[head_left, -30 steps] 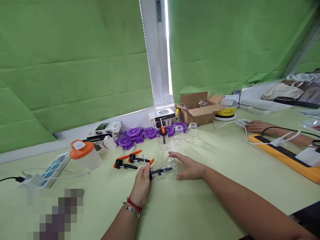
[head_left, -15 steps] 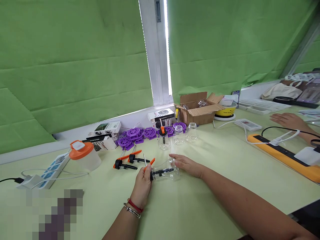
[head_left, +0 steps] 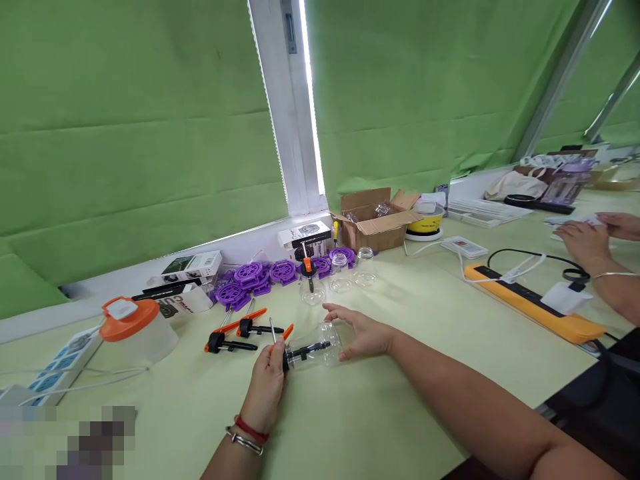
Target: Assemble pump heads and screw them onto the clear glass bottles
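Observation:
A clear plastic bottle (head_left: 320, 343) lies on its side on the pale green table (head_left: 400, 400), with a black and orange pump head (head_left: 285, 343) at its mouth. My left hand (head_left: 267, 383) is closed around the pump head end. My right hand (head_left: 363, 331) cups the bottle's base with curled fingers. Two loose pump heads (head_left: 240, 328) lie just beyond my left hand. Further back stand clear jars (head_left: 340, 280), one of them fitted with a pump (head_left: 309, 277).
Purple plastic discs (head_left: 260, 277) and small boxes (head_left: 187, 267) line the back edge. An orange-lidded container (head_left: 133, 330) and a power strip (head_left: 55, 363) sit left. A cardboard box (head_left: 373, 223) stands behind. At right lies a yellow bar (head_left: 530, 303), near another person's hands (head_left: 593, 240).
My view has swung to the right, so everything sits further left in the picture. Both my hands stay on the bottle. The other person's hands have drawn back to the right.

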A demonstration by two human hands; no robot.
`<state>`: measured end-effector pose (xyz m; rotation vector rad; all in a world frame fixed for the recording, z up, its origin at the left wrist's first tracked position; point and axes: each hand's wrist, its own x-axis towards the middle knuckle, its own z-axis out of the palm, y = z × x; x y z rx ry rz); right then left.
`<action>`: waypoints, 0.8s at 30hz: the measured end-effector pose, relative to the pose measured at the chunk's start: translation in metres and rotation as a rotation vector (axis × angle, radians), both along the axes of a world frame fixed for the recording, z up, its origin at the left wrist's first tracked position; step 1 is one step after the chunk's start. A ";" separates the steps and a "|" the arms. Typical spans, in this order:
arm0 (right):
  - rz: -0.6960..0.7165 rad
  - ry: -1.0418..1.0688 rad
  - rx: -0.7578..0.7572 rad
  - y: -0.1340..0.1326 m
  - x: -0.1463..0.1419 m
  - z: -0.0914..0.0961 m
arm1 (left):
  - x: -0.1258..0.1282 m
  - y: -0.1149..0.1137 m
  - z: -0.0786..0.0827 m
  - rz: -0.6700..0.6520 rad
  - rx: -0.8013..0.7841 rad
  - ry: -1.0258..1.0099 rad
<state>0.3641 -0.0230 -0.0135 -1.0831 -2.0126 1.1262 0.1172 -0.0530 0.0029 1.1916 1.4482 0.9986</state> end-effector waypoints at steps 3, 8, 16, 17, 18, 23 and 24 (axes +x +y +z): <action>-0.005 -0.004 0.015 0.003 0.002 -0.005 | 0.001 0.000 0.000 0.004 -0.023 -0.026; -0.024 0.012 -0.029 0.005 0.001 -0.008 | 0.001 -0.001 0.000 0.009 -0.052 -0.024; -0.028 -0.035 -0.054 0.005 -0.003 0.001 | 0.002 0.000 -0.001 0.015 0.004 0.000; -0.024 -0.033 -0.051 0.005 -0.003 0.002 | 0.002 0.000 -0.001 0.016 0.018 0.006; -0.021 -0.030 -0.051 0.005 -0.003 0.003 | 0.002 0.000 -0.001 0.015 0.036 0.009; -0.025 -0.030 -0.079 0.005 -0.002 0.002 | 0.002 0.000 -0.003 0.022 0.100 0.031; -0.029 -0.023 -0.083 0.006 -0.001 0.001 | 0.002 0.000 -0.004 0.020 0.096 0.037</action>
